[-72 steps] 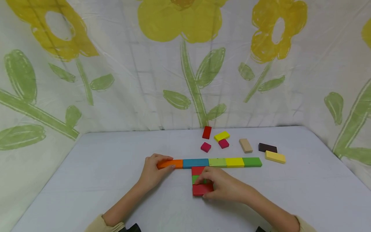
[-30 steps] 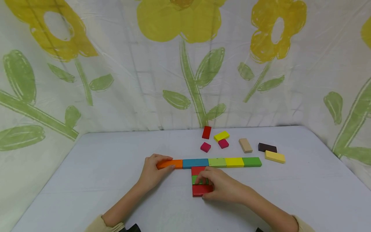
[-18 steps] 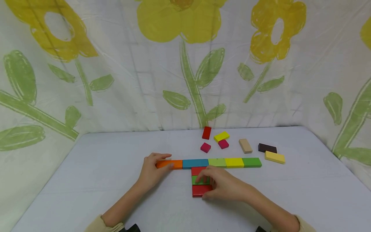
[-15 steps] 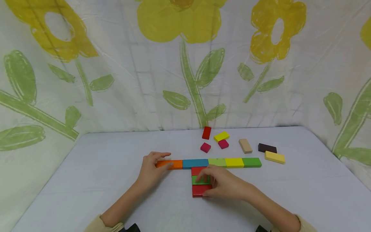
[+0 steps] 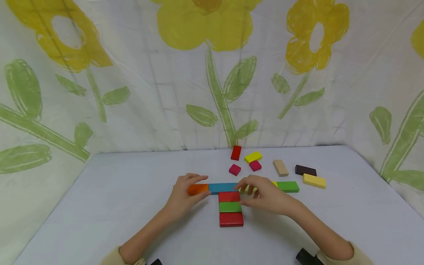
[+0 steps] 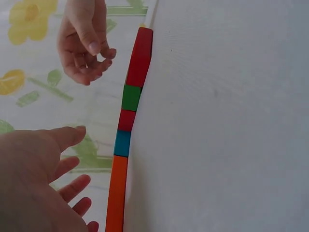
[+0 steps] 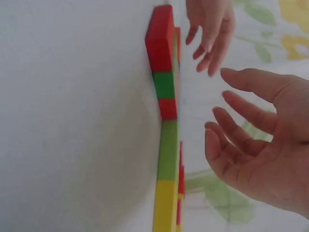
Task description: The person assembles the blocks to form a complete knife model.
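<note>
A row of flat wooden blocks lies across the table: orange (image 5: 195, 189), blue (image 5: 222, 188), light green and yellow mostly hidden behind my right hand, and dark green (image 5: 288, 186). Below the blue one, touching it, a short column runs toward me: red block (image 5: 229, 197), green block (image 5: 230, 207), red block (image 5: 231, 219). My left hand (image 5: 185, 195) hovers over the orange block, fingers spread and holding nothing. To the right of the column my right hand (image 5: 266, 197) hovers with loosely bent fingers. Both wrist views show the hands apart from the blocks.
Loose blocks lie behind the row: red (image 5: 236, 153), yellow (image 5: 253, 157), two small magenta cubes (image 5: 235, 169), beige (image 5: 280, 168), dark brown (image 5: 305, 170) and pale yellow (image 5: 314, 181). A flower-patterned cloth (image 5: 149, 92) hangs behind the table.
My right hand has let go of the near red block and moved up and away from it. The left hand has come off the orange block's end and shifted right. The blocks stay put.
</note>
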`<state>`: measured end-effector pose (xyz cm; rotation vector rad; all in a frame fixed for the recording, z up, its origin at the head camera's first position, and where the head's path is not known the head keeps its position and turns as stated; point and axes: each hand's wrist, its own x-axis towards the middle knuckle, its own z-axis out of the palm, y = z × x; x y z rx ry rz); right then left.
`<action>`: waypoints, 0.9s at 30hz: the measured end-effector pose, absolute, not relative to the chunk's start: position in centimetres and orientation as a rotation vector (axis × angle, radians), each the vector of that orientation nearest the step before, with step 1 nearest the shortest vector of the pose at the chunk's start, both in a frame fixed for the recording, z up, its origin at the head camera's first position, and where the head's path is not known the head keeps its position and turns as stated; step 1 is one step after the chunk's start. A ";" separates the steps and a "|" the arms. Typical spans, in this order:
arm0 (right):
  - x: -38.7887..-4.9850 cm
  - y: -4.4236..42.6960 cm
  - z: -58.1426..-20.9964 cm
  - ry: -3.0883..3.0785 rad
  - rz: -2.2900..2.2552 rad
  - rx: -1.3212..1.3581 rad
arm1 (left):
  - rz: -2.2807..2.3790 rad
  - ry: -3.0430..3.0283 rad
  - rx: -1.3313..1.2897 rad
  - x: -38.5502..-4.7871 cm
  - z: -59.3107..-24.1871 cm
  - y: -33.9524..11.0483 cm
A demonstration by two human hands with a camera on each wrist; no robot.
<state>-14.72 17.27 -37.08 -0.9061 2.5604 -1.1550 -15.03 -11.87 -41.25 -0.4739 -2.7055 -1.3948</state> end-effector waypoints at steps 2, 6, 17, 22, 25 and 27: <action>-15.1 17.6 -36.8 2.597 -1.163 -0.898 | -1.406 -2.728 -0.521 -15.1 -41.2 -11.4; -16.2 18.3 -36.4 2.649 -1.193 -0.892 | -1.417 -2.768 -0.685 -15.1 -41.1 -10.9; -19.5 20.1 -35.6 2.772 -1.209 -0.747 | -1.306 -2.664 -1.172 -14.9 -41.6 -10.9; -21.0 20.6 -34.9 2.788 -1.213 -0.665 | -1.294 -2.797 -1.183 -14.8 -41.5 -10.7; -21.9 20.8 -34.7 2.809 -1.196 -0.632 | -1.243 -2.843 -1.193 -14.8 -41.5 -10.6; -22.6 20.9 -34.7 2.820 -1.188 -0.617 | -1.219 -2.863 -1.191 -14.7 -41.5 -10.6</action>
